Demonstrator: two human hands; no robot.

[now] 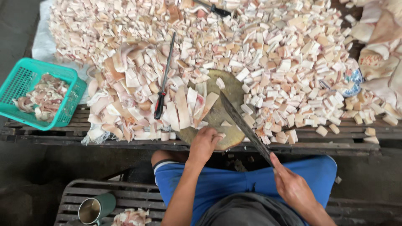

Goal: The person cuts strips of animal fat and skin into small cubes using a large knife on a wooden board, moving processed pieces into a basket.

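Cutting setup, seen from the head view:

Meat: pale pink-white slabs with rind and fat, long flat strips stacked at the left edge of the board; glossy, irregular cuts.
Cubes: huge heap of small squarish diced pieces covering the bench behind and to the right of the board, matte white to tan.
Board: round wooden chopping block, worn, yellow-brown, scarred top, mostly ringed by meat.
Knife: long dark cleaver-like blade, dull metal, lying diagonally across the board from its centre down to the near right.
Steel: thin sharpening rod with red-black handle resting on the strips left of the board.
Basket: teal plastic mesh basket far left, holding meat scraps.
Cup: green metal mug on the lower slatted bench, near left.
Surface: dark weathered wooden slat bench, white sheeting under the heap; grey concrete floor around.
Left hand: left hand at the near rim of the board, fingers curled down on a small piece of meat, pressing it to the wood.
Right hand: right hand clenched around the knife handle, off the board, over the blue shorts.
Relation: blade runs just right of the left fingertips, close, contact unclear.
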